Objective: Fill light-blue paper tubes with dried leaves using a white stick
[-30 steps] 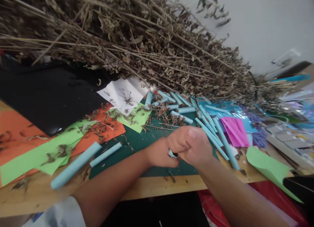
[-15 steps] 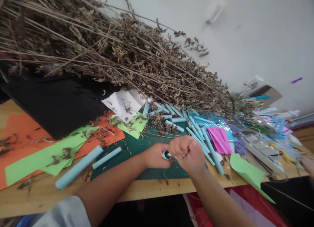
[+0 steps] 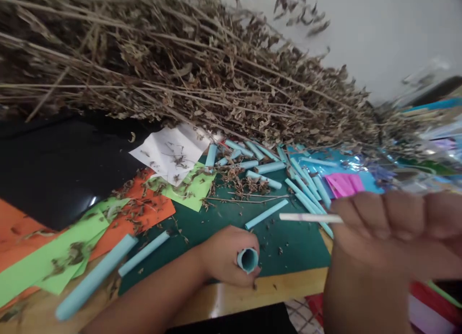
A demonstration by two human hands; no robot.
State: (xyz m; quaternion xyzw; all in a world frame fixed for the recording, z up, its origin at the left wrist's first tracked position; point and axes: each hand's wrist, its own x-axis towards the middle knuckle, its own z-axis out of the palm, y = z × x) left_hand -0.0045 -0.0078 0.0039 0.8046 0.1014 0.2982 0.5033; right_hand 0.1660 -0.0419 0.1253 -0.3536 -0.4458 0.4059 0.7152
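Note:
My left hand [image 3: 229, 257] is wrapped round a blue paper tube [image 3: 247, 260], whose open end faces up toward me above the front edge of the green mat [image 3: 299, 252]. Raised at the right, my right hand [image 3: 382, 228] is closed on a thin white stick [image 3: 310, 218] that points left, apart from the tube. A slim blue paper roll [image 3: 266, 214] lies on the mat between and behind the hands. Many more blue rolls [image 3: 269, 167] are heaped at the mat's back. Two others, one thick [image 3: 96, 276] and one thinner [image 3: 143, 253], rest to the left.
A large bundle of dried stems [image 3: 216, 79] spans the back. Black material [image 3: 65, 165], green paper strips [image 3: 54, 247], orange paper [image 3: 159, 211] and white paper [image 3: 169, 153] lie left. A pink piece [image 3: 344, 184] sits on a blue packet at right. Dry leaf bits are scattered about.
My right hand has moved away to the right, with the white stick out of the tube. The left hand still holds the tube, slightly lower. A blue roll now shows on the mat. The view has shifted closer.

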